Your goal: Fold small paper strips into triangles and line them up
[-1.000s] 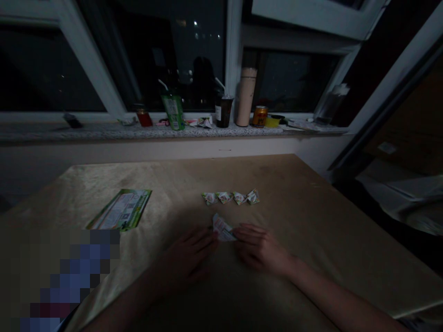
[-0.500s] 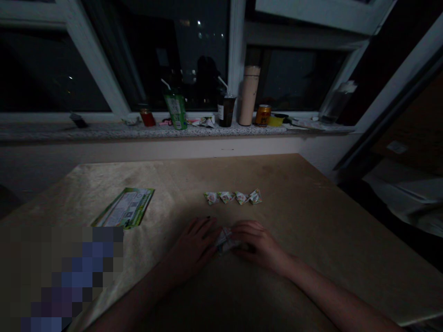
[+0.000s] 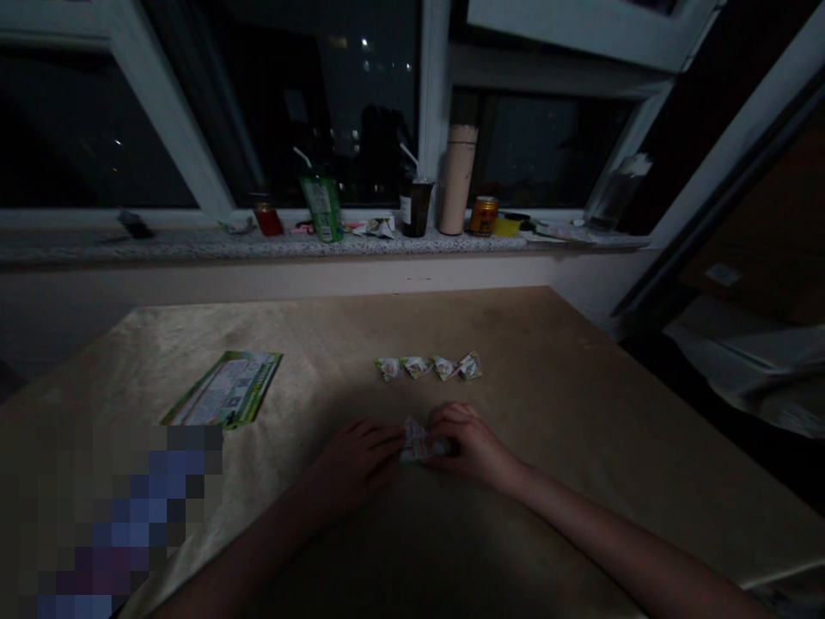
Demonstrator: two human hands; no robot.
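Note:
Both hands rest on a tan table (image 3: 567, 413) around a small folded piece of printed paper (image 3: 416, 440). My left hand (image 3: 357, 460) lies with its fingertips pressed on the paper's left edge. My right hand (image 3: 467, 443) curls over the paper's right side and pinches it. Just beyond the hands, a row of several small folded paper pieces (image 3: 429, 368) lies side by side. The room is dim, so the paper's exact shape is hard to read.
A green printed leaflet (image 3: 225, 391) lies on the table's left. The windowsill (image 3: 193, 245) behind holds a green drink carton (image 3: 320, 206), a dark cup with a straw (image 3: 416, 206), a tall beige flask (image 3: 456, 180) and two cans. A blurred patch covers the lower left.
The paper, a flat pale sheet a second ago, now looks folded smaller between the hands. My right hand has closed over it and both hands sit closer together.

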